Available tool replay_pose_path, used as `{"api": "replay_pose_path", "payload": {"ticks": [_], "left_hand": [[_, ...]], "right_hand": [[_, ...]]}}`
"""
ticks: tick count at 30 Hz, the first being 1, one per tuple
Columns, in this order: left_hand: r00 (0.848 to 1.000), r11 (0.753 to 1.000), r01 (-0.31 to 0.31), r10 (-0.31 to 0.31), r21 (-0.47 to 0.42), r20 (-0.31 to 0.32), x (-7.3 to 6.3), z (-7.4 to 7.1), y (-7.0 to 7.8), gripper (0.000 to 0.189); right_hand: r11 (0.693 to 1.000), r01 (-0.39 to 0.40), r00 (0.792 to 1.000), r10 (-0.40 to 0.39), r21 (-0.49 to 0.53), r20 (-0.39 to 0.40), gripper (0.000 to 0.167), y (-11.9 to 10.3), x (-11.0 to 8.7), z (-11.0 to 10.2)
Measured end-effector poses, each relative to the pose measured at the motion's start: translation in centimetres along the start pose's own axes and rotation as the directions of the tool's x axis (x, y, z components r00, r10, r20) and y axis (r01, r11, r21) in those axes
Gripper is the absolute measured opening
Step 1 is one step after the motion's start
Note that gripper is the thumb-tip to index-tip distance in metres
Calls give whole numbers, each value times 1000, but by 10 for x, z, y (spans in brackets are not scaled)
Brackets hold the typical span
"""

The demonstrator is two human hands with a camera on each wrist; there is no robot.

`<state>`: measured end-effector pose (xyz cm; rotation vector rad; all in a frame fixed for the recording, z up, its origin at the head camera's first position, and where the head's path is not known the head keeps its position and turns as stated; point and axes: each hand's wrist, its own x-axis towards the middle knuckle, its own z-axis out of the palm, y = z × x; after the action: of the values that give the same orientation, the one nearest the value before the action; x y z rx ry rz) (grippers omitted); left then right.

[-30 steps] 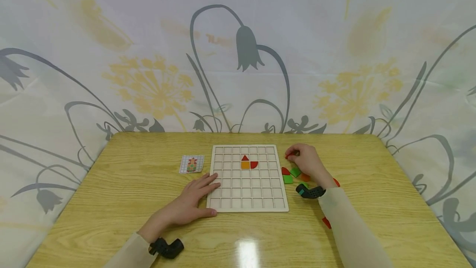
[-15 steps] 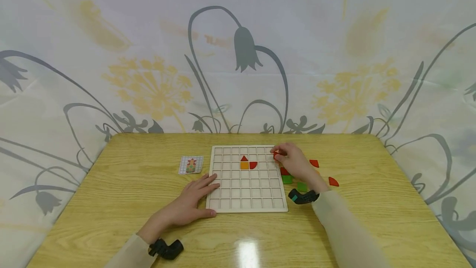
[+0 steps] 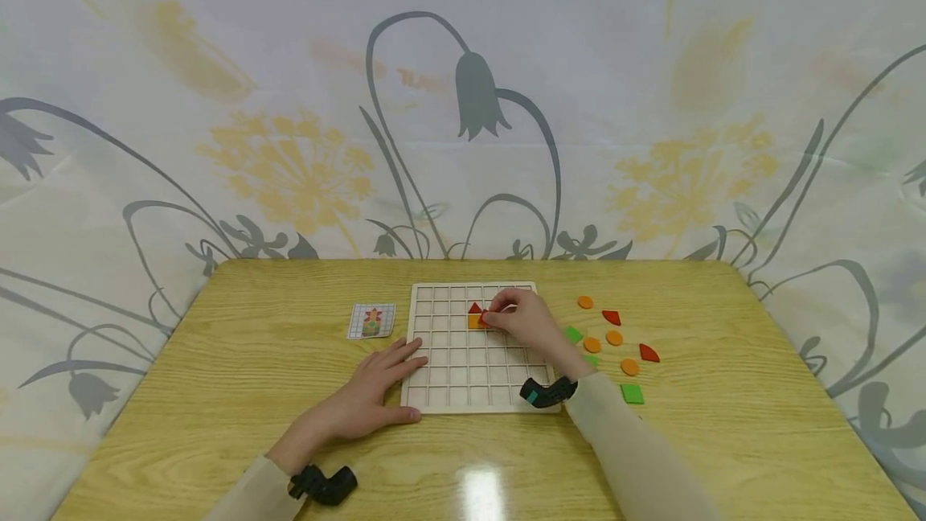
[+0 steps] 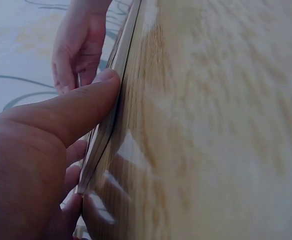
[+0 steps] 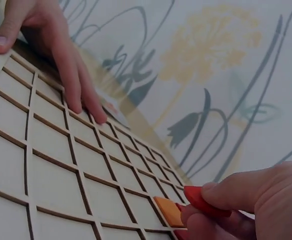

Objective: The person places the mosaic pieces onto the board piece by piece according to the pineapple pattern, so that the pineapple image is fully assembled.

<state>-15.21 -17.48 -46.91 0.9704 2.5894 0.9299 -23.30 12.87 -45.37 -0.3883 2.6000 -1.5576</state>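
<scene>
Right fingers moved over board, pinching one red piece; left fingers straight; four discs, perhaps three green squares

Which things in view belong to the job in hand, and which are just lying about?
Part of the job:
grid board, touched by the left hand
red piece pinched in the right hand
orange square and red triangle on the board
probably also the patterned card, loose orange discs, green squares and red quarter-circles

Apparently incidental:
black wrist devices, worn
floral backdrop

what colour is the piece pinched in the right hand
Red; the piece in the right hand shows best in the right wrist view.
</scene>
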Motion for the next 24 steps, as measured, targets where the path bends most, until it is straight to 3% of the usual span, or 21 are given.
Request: {"api": "replay_pose_path", "payload": {"ticks": [5, 12, 17, 24], "left_hand": [[1000, 1000, -12, 12, 3, -3, 1, 0, 1, 75], [1000, 1000, -16, 16, 20, -6, 2, 0, -1, 75], [1000, 1000, -13, 13, 14, -14, 2, 0, -1, 74], [1000, 1000, -11, 11, 16, -17, 1, 1, 0, 74]], "right_hand": [[996, 84, 996, -83, -35, 9, 16, -2, 2, 12], [996, 53, 994, -60, -73, -94, 3, -4, 7, 28], [992, 81, 987, -93, -94, -129, 4, -3, 10, 38], [993, 56, 985, -72, -103, -156, 5, 0, 11, 48]]}}
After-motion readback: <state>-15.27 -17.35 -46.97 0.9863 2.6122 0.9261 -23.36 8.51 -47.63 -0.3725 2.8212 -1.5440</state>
